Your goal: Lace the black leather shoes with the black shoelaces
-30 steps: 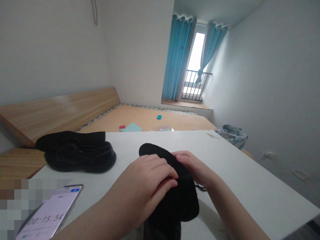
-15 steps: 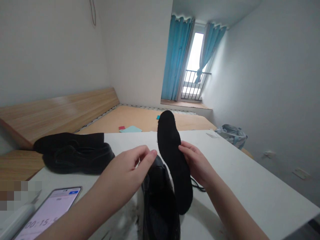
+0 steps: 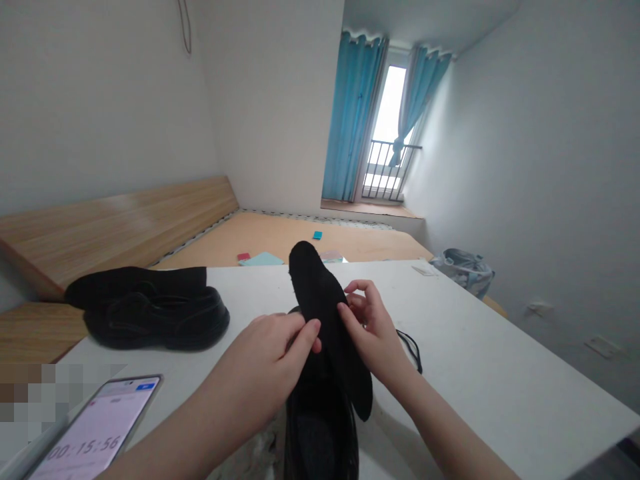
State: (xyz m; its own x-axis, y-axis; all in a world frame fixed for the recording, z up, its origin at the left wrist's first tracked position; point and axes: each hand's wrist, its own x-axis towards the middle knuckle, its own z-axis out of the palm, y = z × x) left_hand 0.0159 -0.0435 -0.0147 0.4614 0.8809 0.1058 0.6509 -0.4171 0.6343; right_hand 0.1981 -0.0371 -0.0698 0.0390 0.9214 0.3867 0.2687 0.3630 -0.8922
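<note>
A black insole stands at a slant above a black shoe, toe end up, its lower end beside the shoe's right rim. My left hand is closed in a pinch at the insole's left edge, over the shoe's front part; the fingers beneath are partly hidden. With thumb and fingers at the opposite edge, my right hand grips the insole. The shoe lies lengthwise before me with its opening nearest; my left hand and the insole cover part of it.
Another black shoe rests on the white table at left, a second black insole behind it. A phone with a running timer lies front left. A black cord lies right of my right hand. A bag stands beyond the table.
The insole has moved left and a little lower at its top, over the shoe. My left hand now meets its left edge. My right hand has shifted slightly left with it.
</note>
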